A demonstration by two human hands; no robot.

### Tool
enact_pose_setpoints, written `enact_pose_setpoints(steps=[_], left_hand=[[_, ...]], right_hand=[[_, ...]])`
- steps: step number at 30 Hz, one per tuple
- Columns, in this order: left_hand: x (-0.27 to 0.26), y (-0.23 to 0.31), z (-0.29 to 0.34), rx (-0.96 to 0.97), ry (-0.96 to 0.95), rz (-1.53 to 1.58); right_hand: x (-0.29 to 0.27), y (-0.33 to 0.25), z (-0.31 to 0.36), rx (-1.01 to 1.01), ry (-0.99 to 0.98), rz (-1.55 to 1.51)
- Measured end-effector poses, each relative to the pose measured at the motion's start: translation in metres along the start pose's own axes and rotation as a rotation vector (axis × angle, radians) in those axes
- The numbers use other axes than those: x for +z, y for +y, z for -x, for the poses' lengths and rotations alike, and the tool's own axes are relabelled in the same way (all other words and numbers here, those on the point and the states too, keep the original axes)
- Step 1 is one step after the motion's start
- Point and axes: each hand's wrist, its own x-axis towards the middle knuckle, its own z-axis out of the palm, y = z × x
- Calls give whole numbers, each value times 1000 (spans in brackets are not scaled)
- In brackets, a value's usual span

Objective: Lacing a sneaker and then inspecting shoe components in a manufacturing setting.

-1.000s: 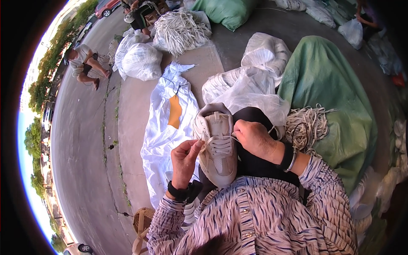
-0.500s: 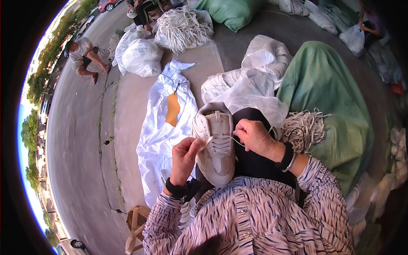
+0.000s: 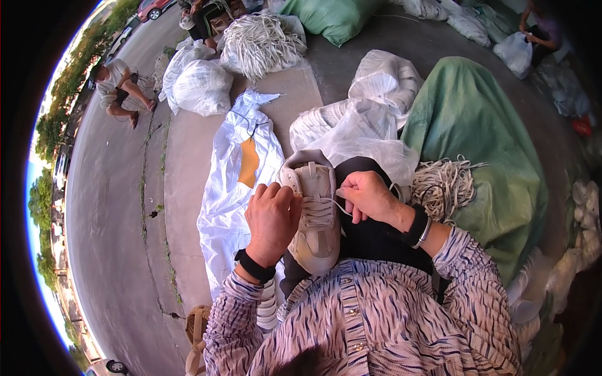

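Observation:
A beige-and-white sneaker rests on my lap, toe toward me, its laces threaded across the tongue. My right hand pinches a white shoelace that runs from the right row of eyelets. Against the left eyelet edge, my left hand is closed with its back up; its fingertips and whatever they hold are hidden. A tangled bundle of loose white laces lies beyond my right wrist.
A green sack bulges at the right, beside white plastic bags. White sheeting with an orange patch spreads at the left. Farther off are a heap of laces, another green sack and a seated person.
My left hand has turned over, back upward, and moved up along the sneaker's left eyelets. My right hand still pinches the lace, its fingers now slightly more curled.

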Motion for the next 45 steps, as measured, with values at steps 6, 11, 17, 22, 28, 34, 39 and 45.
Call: enact_pose_setpoints(steps=[6, 11, 17, 22, 28, 34, 39, 45], left_hand=[[1, -14, -7, -401, -318, 728], [11, -23, 5, -389, -259, 871], [15, -29, 6, -386, -273, 945], [0, -20, -2, -284, -349, 657], [-34, 6, -25, 208, -112, 52], [-53, 7, -55, 605, -448, -52], [-61, 7, -66, 634, -647, -181], [-43, 0, -50, 491, -531, -77]], right_hand=[[4, 3, 2, -158, 63, 109], [-6, -2, -5, 92, -74, -118], [3, 6, -5, -106, -9, 21], [9, 17, 2, -681, 152, 520], [-18, -11, -8, -1251, 187, 1094], [-23, -37, -20, -1068, -225, 1132], [-23, -46, -17, -720, -443, 918], [-8, -34, -23, -553, -264, 1069]])
